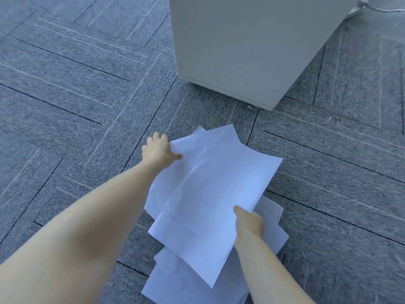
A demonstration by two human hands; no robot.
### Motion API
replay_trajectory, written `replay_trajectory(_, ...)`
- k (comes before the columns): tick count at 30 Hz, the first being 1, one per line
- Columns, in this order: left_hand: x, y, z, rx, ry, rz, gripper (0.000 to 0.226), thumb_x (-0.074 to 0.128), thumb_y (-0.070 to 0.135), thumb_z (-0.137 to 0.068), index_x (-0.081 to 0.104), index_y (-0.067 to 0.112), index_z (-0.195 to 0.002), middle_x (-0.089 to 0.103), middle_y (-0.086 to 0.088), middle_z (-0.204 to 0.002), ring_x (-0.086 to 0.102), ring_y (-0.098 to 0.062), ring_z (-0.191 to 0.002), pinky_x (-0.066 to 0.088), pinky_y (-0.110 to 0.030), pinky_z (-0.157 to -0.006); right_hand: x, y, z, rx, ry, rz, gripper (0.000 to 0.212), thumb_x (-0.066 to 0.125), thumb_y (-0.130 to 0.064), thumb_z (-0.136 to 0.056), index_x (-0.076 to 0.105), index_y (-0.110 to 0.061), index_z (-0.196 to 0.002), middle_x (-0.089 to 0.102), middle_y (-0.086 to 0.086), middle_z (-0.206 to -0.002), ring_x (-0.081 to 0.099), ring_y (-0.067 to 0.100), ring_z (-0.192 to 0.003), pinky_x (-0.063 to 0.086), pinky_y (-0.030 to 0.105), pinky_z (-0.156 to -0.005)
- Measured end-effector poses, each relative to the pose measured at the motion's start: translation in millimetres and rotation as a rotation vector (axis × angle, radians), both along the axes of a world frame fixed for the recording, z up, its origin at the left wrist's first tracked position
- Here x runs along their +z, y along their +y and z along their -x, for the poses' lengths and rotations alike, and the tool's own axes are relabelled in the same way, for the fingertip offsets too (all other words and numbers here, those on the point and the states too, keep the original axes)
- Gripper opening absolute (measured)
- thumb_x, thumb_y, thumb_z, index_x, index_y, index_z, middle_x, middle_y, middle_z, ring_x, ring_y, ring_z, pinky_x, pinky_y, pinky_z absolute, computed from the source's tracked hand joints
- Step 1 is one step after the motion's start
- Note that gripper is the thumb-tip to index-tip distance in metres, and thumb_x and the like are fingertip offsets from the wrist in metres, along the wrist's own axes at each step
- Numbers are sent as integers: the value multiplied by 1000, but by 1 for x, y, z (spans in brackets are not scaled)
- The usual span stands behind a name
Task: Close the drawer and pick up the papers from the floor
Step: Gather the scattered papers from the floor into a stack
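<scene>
Several white papers (210, 194) lie fanned in an untidy pile on the grey carpet, below the middle of the view. My left hand (158, 150) grips the top sheets at their far left corner, thumb on top. My right hand (248, 222) pinches the same sheets at their near right edge. More papers (175, 281) lie flat under them near the bottom edge. A light grey cabinet (241, 47) stands beyond the pile; its visible sides are plain, and no drawer front shows.
Grey carpet tiles (76, 95) with dark seams cover the floor all around. A white cable (381, 8) runs along the floor at the top right, behind the cabinet.
</scene>
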State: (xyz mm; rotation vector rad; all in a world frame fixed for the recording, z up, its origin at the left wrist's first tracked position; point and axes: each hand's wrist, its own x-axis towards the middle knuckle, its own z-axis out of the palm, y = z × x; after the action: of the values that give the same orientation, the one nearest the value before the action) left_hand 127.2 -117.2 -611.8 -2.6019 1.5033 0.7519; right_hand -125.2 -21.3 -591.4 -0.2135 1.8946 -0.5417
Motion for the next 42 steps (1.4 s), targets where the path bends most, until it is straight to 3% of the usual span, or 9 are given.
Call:
replay_trajectory(9, -9, 26, 27, -75, -113, -107, 78, 72, 66, -62, 56, 14, -119, 56, -11, -126, 45, -32, -124, 37, -45, -97, -8, 23, 23, 22, 236, 12, 4, 60, -8, -86, 58, -10, -83, 62, 7, -84, 55, 25, -63, 46, 31, -59)
replay_trajectory(12, -7, 50, 43, -67, -90, -92, 81, 74, 63, -61, 54, 14, -123, 51, -10, -127, 43, -32, -125, 38, -46, -98, -13, 41, 35, 90, 425, -96, 24, 64, -18, -80, 57, -12, -102, 47, 16, -120, 58, 37, -82, 44, 32, -58)
replay_trajectory(16, -6, 68, 46, 82, -38, 20, 97, 79, 60, -57, 40, 16, -134, 44, -10, -133, 42, -33, -126, 40, -49, -98, -12, 46, 39, 113, 504, -168, 75, 73, -24, -76, 36, -16, -142, 30, 21, -140, 44, 46, -116, 42, 42, -70)
replay_trajectory(22, -1, 48, 37, 162, -13, -76, 79, 81, 52, -62, 47, 8, -118, 58, -16, -123, 47, -35, -121, 41, -46, -94, -16, 43, 39, 78, 555, -264, 75, 78, -31, -67, 42, -3, -127, 48, 28, -134, 43, 46, -124, 42, 52, -88)
replay_trajectory(27, 1, 58, 45, 78, 211, -179, 26, 67, 28, -68, 66, 13, -89, 70, -10, -96, 66, -31, -91, 54, -36, -81, -16, 39, 25, 99, 387, -190, 56, 74, -31, -73, 61, -3, -119, 67, 18, -121, 60, 44, -111, 44, 55, -97)
replay_trajectory(30, 6, 73, 42, 16, 352, -217, 15, 68, 23, -79, 66, 11, -88, 65, -9, -87, 62, -29, -85, 45, -30, -72, -11, 30, 28, 156, 288, -76, 41, 68, -17, -82, 63, -1, -119, 67, 17, -117, 64, 38, -96, 50, 43, -81)
replay_trajectory(33, 10, 90, 35, 67, 505, -270, 17, 64, 25, -87, 68, 9, -92, 66, -10, -89, 61, -25, -80, 45, -29, -71, -8, 26, 36, 200, 257, 48, 21, 65, -13, -81, 65, -2, -100, 67, 11, -89, 62, 29, -69, 52, 38, -67)
replay_trajectory(39, 0, 118, 54, 70, 491, -263, 37, 69, 37, -83, 72, 2, -94, 73, -13, -95, 70, -28, -89, 54, -36, -81, -10, 20, 30, 157, 9, 63, 32, 76, -8, -76, 57, -8, -102, 65, 8, -90, 62, 31, -88, 53, 42, -85)
replay_trajectory(42, 0, 126, 57, 11, 303, -196, 46, 73, 42, -76, 69, 5, -103, 61, -10, -101, 61, -31, -103, 48, -36, -84, -10, 13, 26, 209, -117, -12, 31, 75, -1, -75, 64, 1, -104, 68, 17, -101, 67, 36, -96, 53, 50, -91)
